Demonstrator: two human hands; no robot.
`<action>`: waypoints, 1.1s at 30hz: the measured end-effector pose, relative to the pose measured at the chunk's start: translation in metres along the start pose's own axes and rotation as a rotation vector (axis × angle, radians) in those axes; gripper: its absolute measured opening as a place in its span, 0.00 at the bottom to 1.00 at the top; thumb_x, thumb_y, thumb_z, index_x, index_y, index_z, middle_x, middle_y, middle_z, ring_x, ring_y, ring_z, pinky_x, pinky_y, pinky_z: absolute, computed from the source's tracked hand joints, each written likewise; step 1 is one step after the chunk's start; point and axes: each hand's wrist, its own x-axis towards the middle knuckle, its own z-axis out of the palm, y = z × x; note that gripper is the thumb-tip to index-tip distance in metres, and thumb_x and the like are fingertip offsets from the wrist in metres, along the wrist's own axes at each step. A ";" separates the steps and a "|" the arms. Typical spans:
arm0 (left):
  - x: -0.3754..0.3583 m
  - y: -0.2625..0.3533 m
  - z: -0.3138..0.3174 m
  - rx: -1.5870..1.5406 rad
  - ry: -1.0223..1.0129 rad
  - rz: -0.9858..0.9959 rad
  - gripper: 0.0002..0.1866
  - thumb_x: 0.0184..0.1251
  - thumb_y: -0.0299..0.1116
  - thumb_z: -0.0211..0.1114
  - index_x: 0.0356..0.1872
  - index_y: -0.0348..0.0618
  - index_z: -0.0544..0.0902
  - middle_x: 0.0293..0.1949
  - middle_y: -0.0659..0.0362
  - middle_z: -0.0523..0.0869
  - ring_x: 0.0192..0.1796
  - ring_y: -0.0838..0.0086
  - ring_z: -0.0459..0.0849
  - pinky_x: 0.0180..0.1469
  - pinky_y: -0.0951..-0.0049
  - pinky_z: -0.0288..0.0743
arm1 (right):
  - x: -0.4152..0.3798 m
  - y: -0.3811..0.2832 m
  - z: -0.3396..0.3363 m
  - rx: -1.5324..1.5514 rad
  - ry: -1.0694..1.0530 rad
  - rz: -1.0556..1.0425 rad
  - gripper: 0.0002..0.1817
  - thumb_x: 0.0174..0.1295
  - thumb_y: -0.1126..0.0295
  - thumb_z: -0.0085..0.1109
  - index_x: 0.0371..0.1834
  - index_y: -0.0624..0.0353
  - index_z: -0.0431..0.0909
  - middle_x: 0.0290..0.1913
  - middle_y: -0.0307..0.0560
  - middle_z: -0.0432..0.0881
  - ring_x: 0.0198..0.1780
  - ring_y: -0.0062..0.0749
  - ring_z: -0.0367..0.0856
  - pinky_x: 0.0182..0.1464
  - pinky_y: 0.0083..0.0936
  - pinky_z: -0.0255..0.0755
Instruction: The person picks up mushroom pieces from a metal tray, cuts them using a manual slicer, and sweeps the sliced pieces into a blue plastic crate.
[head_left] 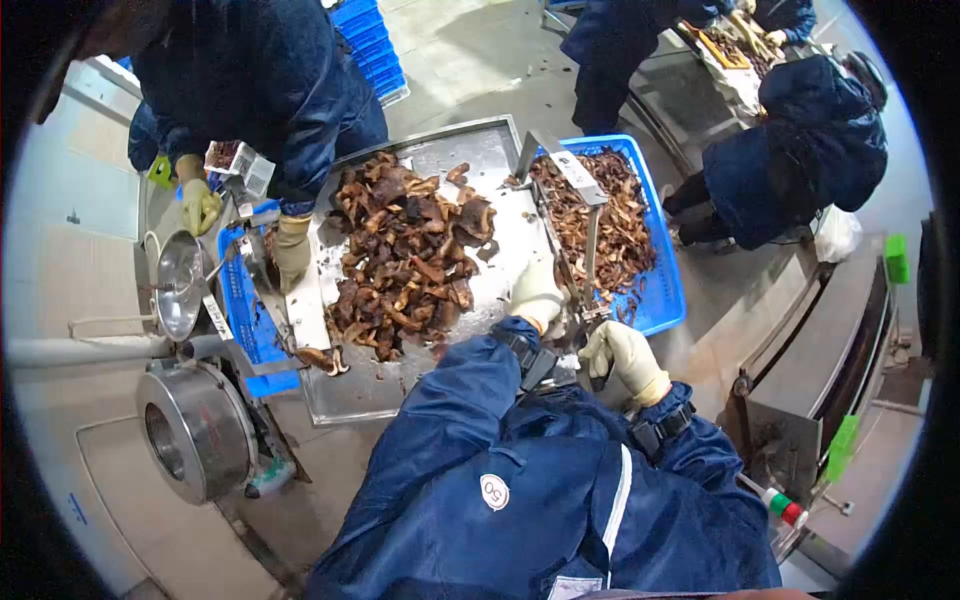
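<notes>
My left hand (537, 292), in a pale glove, lies on the white board at the tray's right edge, beside a hinged metal cutter (592, 240). Its glove blends with the board, so I cannot make out how its fingers are held or whether anything is in them. My right hand (622, 358), gloved too, is closed round the cutter's handle at the near end. A heap of dark brown, irregular food pieces (400, 260) covers the metal tray (360, 400) to the left. Beyond the cutter, a blue basket (672, 290) holds thin brown strips (610, 220).
Across the tray's left side stands a co-worker (250, 90) with gloved hands at a second cutter (262, 275), over another blue basket (235, 300). Stacked blue crates (370, 45) stand behind. More people (800, 150) work at a table on the upper right. Metal machinery (195, 430) is at lower left.
</notes>
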 end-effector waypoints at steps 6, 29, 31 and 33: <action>-0.020 0.002 0.009 -0.167 0.160 -0.135 0.21 0.64 0.36 0.61 0.57 0.40 0.76 0.42 0.45 0.86 0.45 0.48 0.85 0.48 0.53 0.79 | -0.001 -0.009 0.003 -0.011 -0.009 0.046 0.18 0.74 0.62 0.45 0.33 0.62 0.81 0.20 0.45 0.78 0.26 0.27 0.78 0.31 0.25 0.71; 0.008 -0.016 -0.005 0.422 0.214 0.016 0.13 0.66 0.33 0.58 0.48 0.43 0.83 0.45 0.46 0.86 0.47 0.52 0.86 0.48 0.53 0.80 | -0.007 -0.005 0.003 -0.051 -0.029 0.039 0.21 0.76 0.59 0.42 0.38 0.63 0.81 0.24 0.43 0.79 0.29 0.26 0.77 0.37 0.24 0.73; 0.004 -0.018 0.003 0.550 0.277 0.145 0.11 0.67 0.31 0.56 0.45 0.42 0.83 0.43 0.46 0.86 0.44 0.53 0.86 0.47 0.53 0.80 | -0.004 0.009 0.001 -0.019 -0.039 0.025 0.21 0.76 0.59 0.42 0.40 0.64 0.82 0.25 0.42 0.79 0.29 0.26 0.77 0.37 0.24 0.72; -0.013 -0.011 0.002 0.526 0.320 0.230 0.11 0.71 0.30 0.52 0.40 0.41 0.83 0.40 0.47 0.87 0.41 0.54 0.86 0.45 0.54 0.80 | -0.005 0.010 0.001 -0.022 -0.033 0.015 0.21 0.76 0.59 0.43 0.40 0.64 0.82 0.25 0.42 0.79 0.29 0.25 0.77 0.37 0.23 0.72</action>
